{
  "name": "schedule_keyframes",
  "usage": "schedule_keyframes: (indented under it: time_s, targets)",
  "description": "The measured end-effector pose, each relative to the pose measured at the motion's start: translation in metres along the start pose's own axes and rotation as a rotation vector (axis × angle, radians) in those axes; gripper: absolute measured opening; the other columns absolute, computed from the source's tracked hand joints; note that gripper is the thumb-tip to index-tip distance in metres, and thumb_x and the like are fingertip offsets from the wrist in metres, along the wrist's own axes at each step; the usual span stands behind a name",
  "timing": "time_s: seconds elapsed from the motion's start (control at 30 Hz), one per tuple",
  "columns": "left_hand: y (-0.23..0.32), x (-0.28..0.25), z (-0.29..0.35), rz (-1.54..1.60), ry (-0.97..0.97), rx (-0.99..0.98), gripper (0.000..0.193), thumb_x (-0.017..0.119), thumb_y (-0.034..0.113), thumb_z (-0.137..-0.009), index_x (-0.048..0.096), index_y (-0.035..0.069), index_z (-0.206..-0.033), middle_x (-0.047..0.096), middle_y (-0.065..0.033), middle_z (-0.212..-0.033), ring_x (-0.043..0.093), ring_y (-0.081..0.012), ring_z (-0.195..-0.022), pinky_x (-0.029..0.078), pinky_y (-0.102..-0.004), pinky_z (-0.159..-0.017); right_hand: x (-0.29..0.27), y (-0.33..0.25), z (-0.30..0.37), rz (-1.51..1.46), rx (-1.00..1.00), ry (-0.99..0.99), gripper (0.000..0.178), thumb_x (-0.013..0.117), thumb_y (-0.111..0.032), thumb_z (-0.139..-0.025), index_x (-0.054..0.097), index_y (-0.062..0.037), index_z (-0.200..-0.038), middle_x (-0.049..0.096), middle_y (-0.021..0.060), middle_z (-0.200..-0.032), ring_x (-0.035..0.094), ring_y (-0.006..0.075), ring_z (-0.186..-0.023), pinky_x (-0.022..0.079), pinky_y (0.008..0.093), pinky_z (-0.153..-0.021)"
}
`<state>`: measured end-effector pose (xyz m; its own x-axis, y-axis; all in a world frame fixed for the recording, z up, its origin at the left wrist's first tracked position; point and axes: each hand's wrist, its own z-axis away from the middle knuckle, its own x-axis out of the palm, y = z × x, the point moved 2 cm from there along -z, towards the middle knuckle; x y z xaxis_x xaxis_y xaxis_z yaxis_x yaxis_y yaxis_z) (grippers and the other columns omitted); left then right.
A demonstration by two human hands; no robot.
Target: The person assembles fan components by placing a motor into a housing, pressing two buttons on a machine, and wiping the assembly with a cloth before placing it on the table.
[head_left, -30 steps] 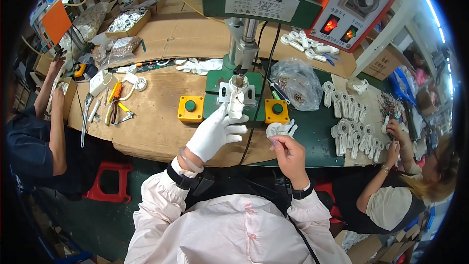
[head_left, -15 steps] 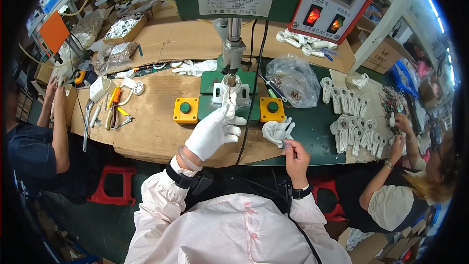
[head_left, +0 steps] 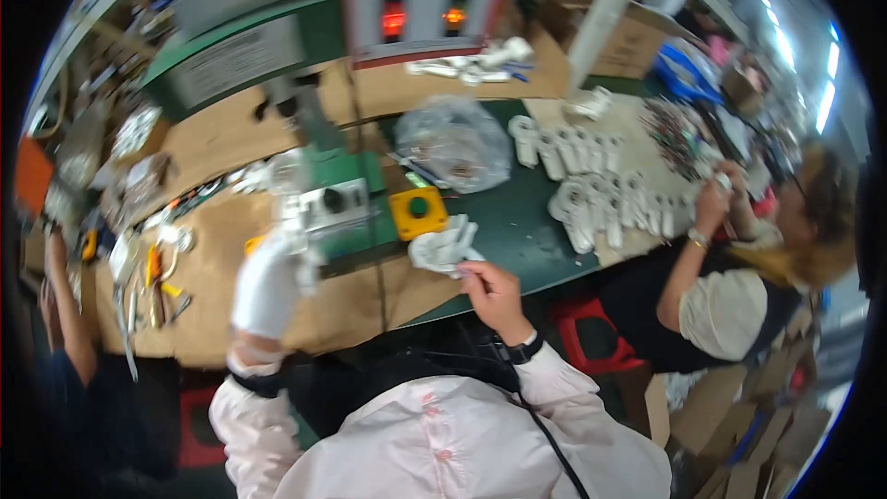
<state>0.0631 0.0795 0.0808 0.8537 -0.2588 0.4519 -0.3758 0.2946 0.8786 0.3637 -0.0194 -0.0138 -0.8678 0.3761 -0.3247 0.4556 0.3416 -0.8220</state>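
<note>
My left hand (head_left: 266,288), in a white glove and smeared by motion, is beside the press fixture at centre left. Its fingers close round a white plastic part with a round head (head_left: 290,187), which is blurred and stands clear of the metal fixture (head_left: 338,207). The green press head (head_left: 240,55) is above and behind. My bare right hand (head_left: 497,296) is at the table's front edge, thumb and forefinger pinched together. Its fingertips meet the edge of a crumpled white glove (head_left: 443,246); whether they grip it is unclear.
A yellow button box (head_left: 418,212) is right of the fixture. Behind it lies a clear plastic bag (head_left: 457,143) of small parts. Rows of white round-headed parts (head_left: 601,203) are at the right, near a co-worker (head_left: 739,296). Hand tools (head_left: 155,286) lie at the left.
The view has swung to the right and blurred. My left hand has lifted the white part away from the fixture, to the left. My right hand remains by the crumpled glove.
</note>
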Motion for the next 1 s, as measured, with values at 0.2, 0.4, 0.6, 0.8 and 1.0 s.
schedule_keyframes:
  time_s: [0.2,0.4,0.6,0.8,1.0]
  targets:
    - [0.069,-0.177,-0.081,-0.513,0.169,0.198,0.017,0.054,0.011,-0.093,0.063,0.002,-0.103,0.059,-0.0028,-0.072,0.054,-0.0154,-0.062,0.045,-0.0286,-0.057,-0.006,-0.005,0.000,-0.157,0.080,0.013,0.014,0.059,-0.001,-0.092,0.069,-0.0013,-0.101,0.067,0.0056,-0.075,0.063,0.0107,-0.063,0.049,0.0242,-0.057]
    - [0.102,-0.309,-0.209,-2.044,0.056,0.727,0.022,0.055,0.009,-0.091,0.060,0.006,-0.111,0.067,-0.0078,-0.090,0.064,-0.0212,-0.074,0.050,-0.0303,-0.059,-0.030,-0.004,0.008,-0.102,0.114,0.079,0.012,0.061,-0.001,-0.091,0.069,-0.0012,-0.100,0.067,0.0062,-0.079,0.062,0.0105,-0.062,0.048,0.0235,-0.057]
    - [0.109,-0.371,-0.257,-2.058,-0.288,0.616,0.037,0.042,0.019,-0.098,0.052,0.015,-0.134,0.050,-0.0025,-0.134,0.044,-0.0231,-0.123,0.032,-0.0453,-0.101,-0.086,-0.005,-0.012,0.322,0.003,0.311,0.014,0.068,-0.005,-0.085,0.067,-0.0021,-0.099,0.065,0.0085,-0.085,0.063,0.0184,-0.076,0.049,0.0296,-0.067]
    - [0.112,-0.374,-0.141,-1.861,-0.500,0.832,0.045,0.032,0.029,-0.104,0.040,0.018,-0.147,0.027,0.0058,-0.159,0.014,-0.0203,-0.150,0.006,-0.0524,-0.122,-0.129,0.027,-0.057,0.820,-0.014,0.332,0.038,0.073,-0.015,-0.080,0.059,-0.0016,-0.112,0.066,0.0151,-0.098,0.060,0.0347,-0.095,0.048,0.0440,-0.082]
    - [0.072,-0.233,0.007,-1.189,-0.109,0.717,0.045,0.032,0.032,-0.106,0.034,0.020,-0.150,0.030,0.0026,-0.156,0.017,-0.0200,-0.146,0.012,-0.0439,-0.121,-0.134,0.047,-0.060,0.898,0.153,0.261,0.045,0.075,-0.019,-0.078,0.056,-0.0035,-0.115,0.066,0.0143,-0.102,0.059,0.0364,-0.095,0.048,0.0473,-0.079]
